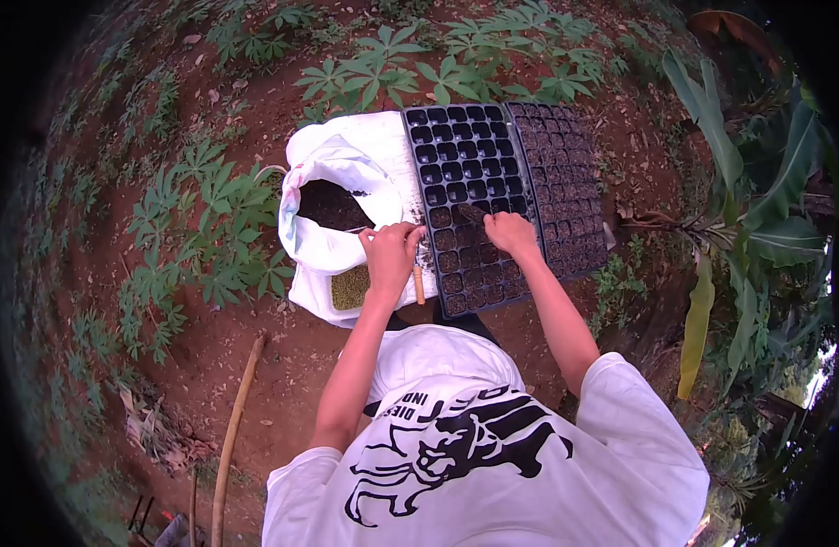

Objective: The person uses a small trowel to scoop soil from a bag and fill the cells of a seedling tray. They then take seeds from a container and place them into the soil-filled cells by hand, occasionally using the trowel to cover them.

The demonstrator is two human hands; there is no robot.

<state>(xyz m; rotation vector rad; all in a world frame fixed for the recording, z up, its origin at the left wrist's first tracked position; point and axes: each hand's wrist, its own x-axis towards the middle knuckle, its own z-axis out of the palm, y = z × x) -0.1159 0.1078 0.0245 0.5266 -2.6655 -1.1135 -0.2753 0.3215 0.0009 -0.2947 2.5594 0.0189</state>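
My left hand (390,251) is closed at the left edge of a black seedling tray (456,146), and a wooden-handled tool (419,286) hangs down from its fingers. My right hand (511,232) rests over the tray's middle rows, its fingers pinched on a dark clump of soil (471,212). The tray's near rows hold soil and its far rows are hollow. An open white sack of dark soil (333,205) lies just left of my left hand.
A second tray (565,182), filled with soil, lies against the first on its right. Greenish granules (349,287) show in a white bag below the sack. Leafy plants (210,228) ring the red earth. A long stick (233,428) lies at the lower left.
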